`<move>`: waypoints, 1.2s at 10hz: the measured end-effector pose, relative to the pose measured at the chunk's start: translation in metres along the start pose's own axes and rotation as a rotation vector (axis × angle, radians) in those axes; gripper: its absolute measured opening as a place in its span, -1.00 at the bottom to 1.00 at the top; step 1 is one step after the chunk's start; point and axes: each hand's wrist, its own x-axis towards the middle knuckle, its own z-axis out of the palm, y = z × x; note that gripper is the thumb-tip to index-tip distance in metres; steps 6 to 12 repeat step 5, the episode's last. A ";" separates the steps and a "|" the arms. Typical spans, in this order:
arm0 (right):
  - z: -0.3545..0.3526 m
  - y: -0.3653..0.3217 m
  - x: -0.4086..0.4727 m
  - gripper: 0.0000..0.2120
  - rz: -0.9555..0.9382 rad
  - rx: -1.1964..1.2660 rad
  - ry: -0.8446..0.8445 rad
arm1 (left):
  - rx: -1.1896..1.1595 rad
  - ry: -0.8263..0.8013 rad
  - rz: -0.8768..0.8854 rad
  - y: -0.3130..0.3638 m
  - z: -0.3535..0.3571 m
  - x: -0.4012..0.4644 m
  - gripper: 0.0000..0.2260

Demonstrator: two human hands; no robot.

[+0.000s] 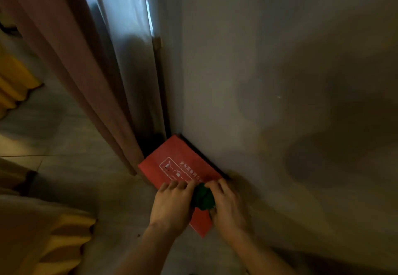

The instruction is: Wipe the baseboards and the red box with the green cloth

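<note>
A red box (181, 158) with white print stands on the floor against the wall, near the room corner. A crumpled green cloth (203, 198) lies on its top, bunched between both hands. My left hand (172, 203) rests on the box top and touches the cloth's left side. My right hand (226, 203) grips the cloth from the right, fingers curled over it. A dark baseboard (206, 159) shows as a thin strip between the box and the wall; the rest of it is in shadow.
A pink-brown curtain (86, 81) hangs left of the box, down to the tiled floor (71, 145). The grey wall (280, 81) fills the right. Yellow fabric (62, 236) sits at the lower left and far left edge.
</note>
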 end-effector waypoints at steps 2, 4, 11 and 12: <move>0.045 0.026 0.047 -0.48 -0.049 0.006 -0.048 | 0.005 -0.019 -0.055 -0.018 0.057 0.038 -0.57; 0.076 0.044 0.058 -0.27 -0.043 0.016 -0.199 | -0.008 -0.135 -0.071 -0.027 0.092 0.041 -0.19; 0.079 0.053 0.052 -0.11 -0.008 -0.024 -0.312 | 0.011 -0.252 -0.089 -0.031 0.099 0.036 -0.04; 0.079 0.053 0.052 -0.11 -0.008 -0.024 -0.312 | 0.011 -0.252 -0.089 -0.031 0.099 0.036 -0.04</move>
